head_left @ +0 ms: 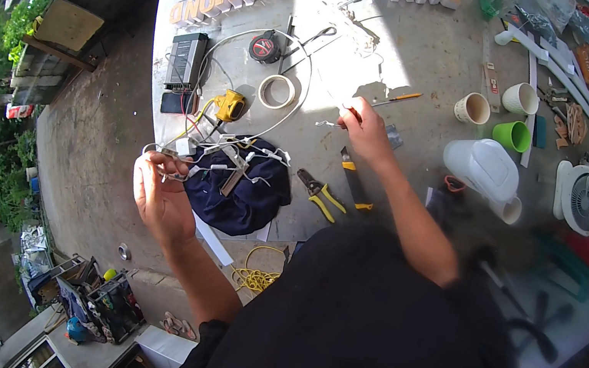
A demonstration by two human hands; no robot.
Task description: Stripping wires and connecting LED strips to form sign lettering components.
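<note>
Head cam: L hand (161, 197) pinches a strand of small white plastic modules on thin wires (222, 168), prob. raised for a better look; rest lies over bunched navy cloth (247, 211), maybe as padding; R hand (369, 133) closed, can't tell on what

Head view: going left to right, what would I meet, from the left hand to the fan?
Left hand → black-and-red tape measure → right hand → beige patterned cup → green cup → white fan.
</note>
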